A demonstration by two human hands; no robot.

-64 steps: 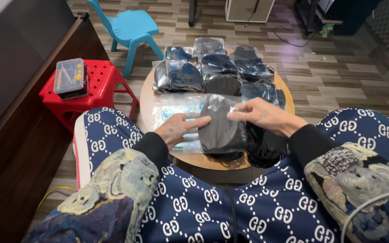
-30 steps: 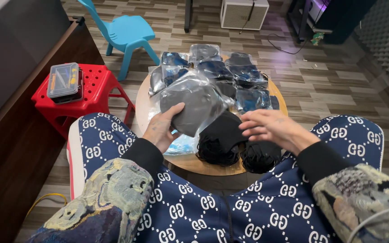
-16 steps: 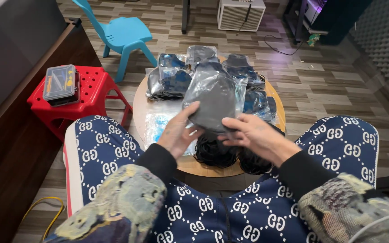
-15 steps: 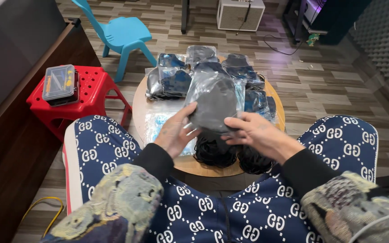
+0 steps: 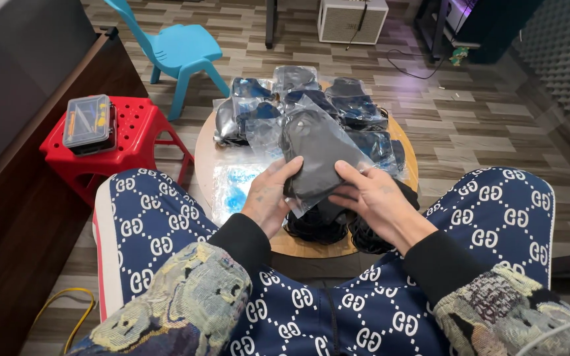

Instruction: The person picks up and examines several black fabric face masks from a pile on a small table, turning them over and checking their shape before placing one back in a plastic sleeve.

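Wood-plank flooring ran under a small round bench (image 5: 404,142) set between the person's knees, with a red plastic stool (image 5: 130,132) off its left edge carrying a clear compartment box (image 5: 88,122), and a blue child's chair (image 5: 179,53) beyond the far-left side. Above the near half of the bench, both hands gripped one clear plastic bag with a dark garment (image 5: 318,158) folded inside. The left hand (image 5: 268,198) clasped the bag's lower left edge, thumb on the front face and fingers behind; the right hand (image 5: 374,198) pinched its lower right edge, fingertips lying on the front. The packet was lifted clear of the bench top and tilted, its long axis running from the near edge up and away toward the far edge, leaning slightly left, with the loose open end of the plastic at the far-left top. It sat squarely between the two hands, neither plainly nearer than the other. Beneath it, at the near edge, lay loose dark garments (image 5: 328,224) not yet bagged, and a flat stack of empty clear bags (image 5: 232,184) rested at the near-left edge. Across the far half of the bench, filled bags (image 5: 298,92) were heaped in rows, touching and overlapping.
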